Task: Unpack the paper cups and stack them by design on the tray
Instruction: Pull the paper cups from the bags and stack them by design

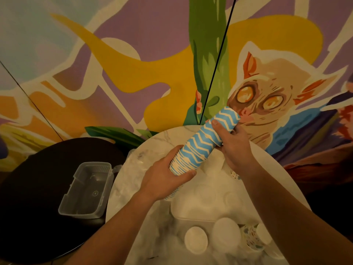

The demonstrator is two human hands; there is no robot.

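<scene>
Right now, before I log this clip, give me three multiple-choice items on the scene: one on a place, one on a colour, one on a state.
1. Where is the clear plastic container?
A. on the dark round table
B. on the marble table
C. in the left hand

2. What pattern marks the held stack of paper cups?
A. red dots
B. blue and white zigzags
C. plain green

3. How is that stack held?
A. lying untouched
B. by one hand only
C. by both hands, one at each end

Answers:
1 A: it sits on the dark top, left of the marble table.
2 B: blue and white zigzags run along its length.
3 C: the left hand grips the near end, the right hand the far end.
</scene>
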